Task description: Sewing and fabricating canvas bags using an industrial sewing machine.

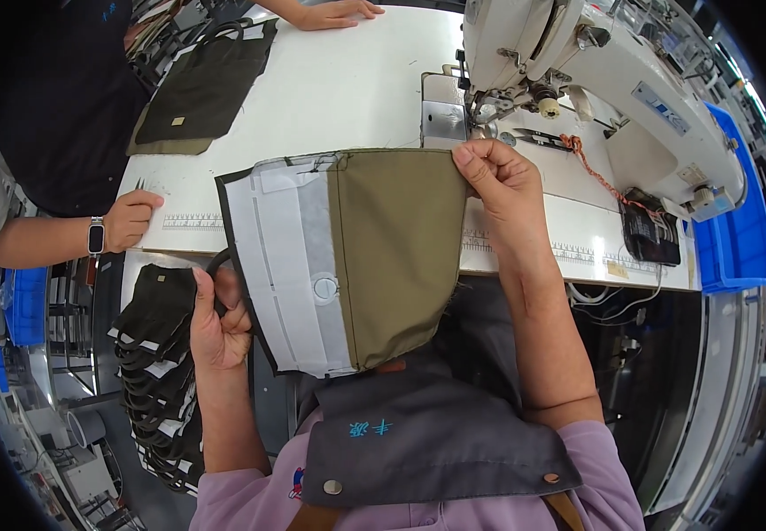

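Between my two hands a sewn fabric bag piece (396,257) is stretched out, olive on the right, with a white and grey backing strip (281,265) and a dark edge on the left. My right hand (505,186) pinches its upper right corner, near the sewing machine (569,80). On the other side, my left hand (221,323) is closed round the black handle (216,263) by the dark edge. A round disc shows under the grey backing. The piece hangs partly over the white table's (348,71) front edge, above my lap.
A co-worker stands at the left, one hand (131,219) at the table edge with a pointed tool, another hand (334,13) farther back. Dark bags (210,84) lie on the table; several more (157,372) are stacked below. Black scissors (538,137) and a blue bin (733,212) are right.
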